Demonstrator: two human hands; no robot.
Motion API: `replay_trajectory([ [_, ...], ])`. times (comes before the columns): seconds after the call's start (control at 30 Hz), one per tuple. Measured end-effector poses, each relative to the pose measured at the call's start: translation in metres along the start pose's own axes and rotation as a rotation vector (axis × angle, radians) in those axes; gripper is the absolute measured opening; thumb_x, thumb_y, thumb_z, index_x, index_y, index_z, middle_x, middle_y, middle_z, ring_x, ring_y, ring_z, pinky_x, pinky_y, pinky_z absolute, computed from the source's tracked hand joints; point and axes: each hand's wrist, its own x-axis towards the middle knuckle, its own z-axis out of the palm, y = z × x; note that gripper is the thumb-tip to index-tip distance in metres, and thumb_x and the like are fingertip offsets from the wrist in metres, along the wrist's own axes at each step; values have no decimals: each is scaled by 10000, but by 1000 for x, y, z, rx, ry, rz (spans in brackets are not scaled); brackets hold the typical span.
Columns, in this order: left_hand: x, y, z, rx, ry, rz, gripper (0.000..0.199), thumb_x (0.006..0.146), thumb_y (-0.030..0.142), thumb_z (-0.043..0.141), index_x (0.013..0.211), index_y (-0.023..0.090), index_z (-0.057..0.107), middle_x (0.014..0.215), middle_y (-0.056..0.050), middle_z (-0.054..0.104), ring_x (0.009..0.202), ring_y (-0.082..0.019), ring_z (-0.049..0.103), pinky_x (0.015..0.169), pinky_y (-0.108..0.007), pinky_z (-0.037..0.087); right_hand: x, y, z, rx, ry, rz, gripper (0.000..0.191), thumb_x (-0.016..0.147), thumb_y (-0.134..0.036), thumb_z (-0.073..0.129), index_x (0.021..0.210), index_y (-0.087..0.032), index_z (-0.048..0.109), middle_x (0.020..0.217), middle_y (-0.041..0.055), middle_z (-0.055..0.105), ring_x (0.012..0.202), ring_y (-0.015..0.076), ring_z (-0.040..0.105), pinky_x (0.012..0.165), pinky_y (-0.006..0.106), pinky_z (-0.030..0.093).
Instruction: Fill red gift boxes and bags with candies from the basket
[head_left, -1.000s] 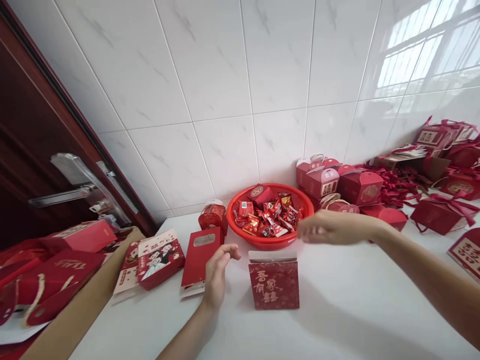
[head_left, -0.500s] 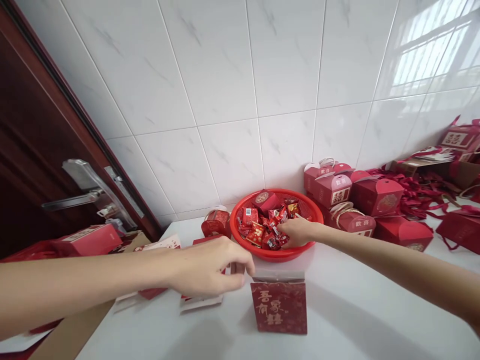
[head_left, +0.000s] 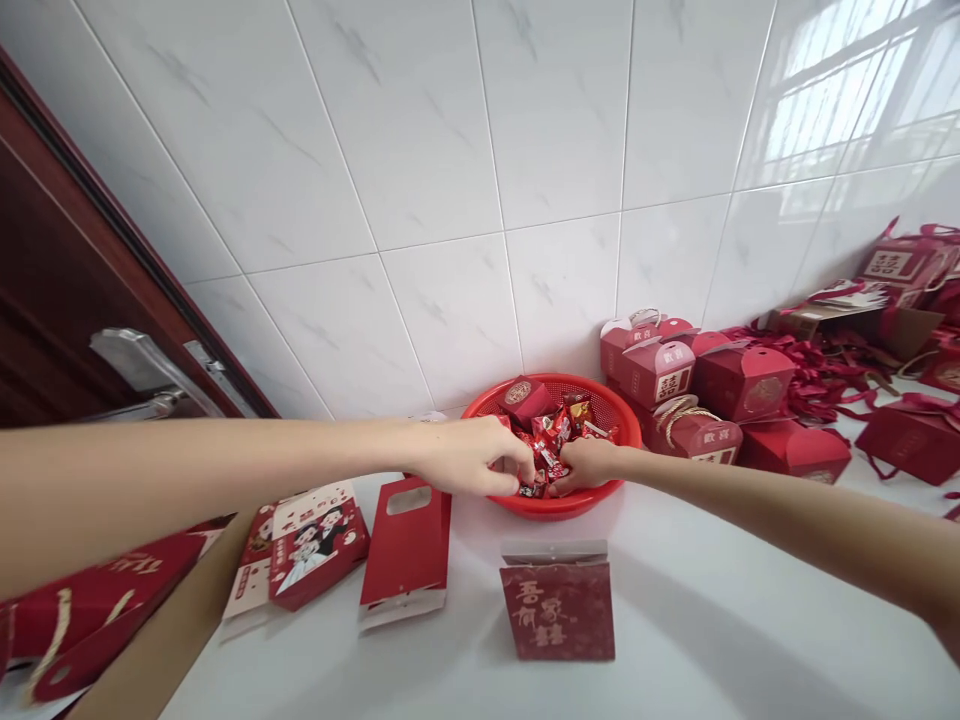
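Both hands are at a red plastic basket [head_left: 555, 510] that holds red-wrapped candies [head_left: 551, 432] and a small red box [head_left: 526, 400]. My left hand [head_left: 480, 455] hangs over the basket's left side with its fingers curled down; whether a candy is between them is hidden. My right hand [head_left: 589, 463] reaches in among the candies from the right, its fingers closed at the wrappers, and what they grip cannot be made out. In front of the basket a dark red gift box [head_left: 559, 612] with gold characters stands upright on the white table [head_left: 675, 640].
Flat red cartons, one plain [head_left: 409, 545] and one with a printed couple [head_left: 319, 545], lie to the left. Folded red boxes [head_left: 742, 380] are stacked at the right, near red ribbons [head_left: 810, 375]. A tiled wall [head_left: 562, 280] closes the back; a door handle [head_left: 150, 385] is at left.
My left hand has moved forward and right, from beside the dark red box to over the basket. My right hand stays among the candies. The view has shifted slightly.
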Motion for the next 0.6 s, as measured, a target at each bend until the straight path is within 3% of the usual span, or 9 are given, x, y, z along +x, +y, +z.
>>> replay_trajectory([
  [0.13,35,-32,21,17,128,28,276,911,185,535,1112,199,724,1081,-26,761,972,-172,680,830,-225,465,12,8,5,124,46,69,436,713,-391,783,1090,-197,683,1025,90,741,924,291,713,666,289,492],
  [0.27,76,-53,48,2,96,91,244,906,202,552,1048,182,749,1043,-47,774,910,-181,695,810,-240,477,19,29,-7,157,287,94,431,703,-176,718,1130,-218,684,1142,99,724,1037,297,685,735,288,489],
  [0.33,95,-56,58,8,125,117,270,871,181,582,1086,173,744,1080,-69,770,960,-203,695,840,-252,484,22,41,-14,163,379,98,434,728,-149,677,1157,-218,678,1224,99,698,1115,294,655,790,287,481],
  [0.43,119,-53,68,45,92,89,365,843,279,629,1191,202,712,1125,-82,755,977,-244,697,829,-287,501,25,56,-17,210,472,125,437,763,-205,668,1199,-214,657,1189,84,714,1077,284,667,789,286,485],
  [0.6,142,-45,77,212,90,-60,444,698,306,736,1138,249,730,1255,-127,695,1133,-347,627,960,-415,474,29,67,-3,289,573,155,538,755,-186,674,1288,-198,603,1267,100,681,1133,280,642,874,309,494],
])
